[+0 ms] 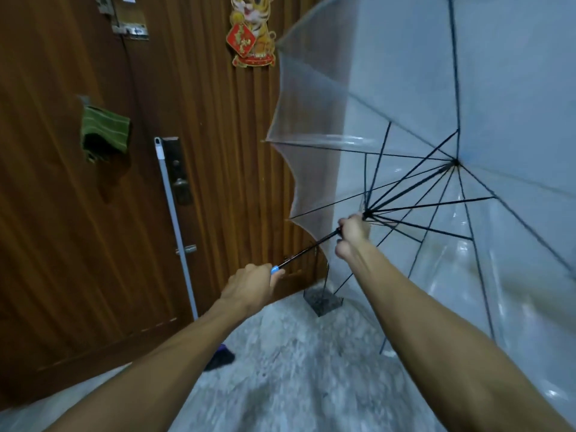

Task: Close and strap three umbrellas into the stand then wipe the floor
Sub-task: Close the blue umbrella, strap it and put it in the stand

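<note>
Head view is showing a clear umbrella [405, 104] standing open in front of the wooden door [62, 213], above the grey floor [296, 369]. The left hand [249, 286] is gripping the blue handle [275, 270] at the end of the black shaft [307, 251]. The right hand [353, 230] is grasping the shaft just under the slider, where the thin ribs are meeting. I am judging the umbrella light, the plastic skin soft and probably slippery, the ribs easy to bend. Holding the handle and the slider, not the skin, looks safest. The stand [322, 300] is waiting on the floor near the door, below the umbrella.
</note>
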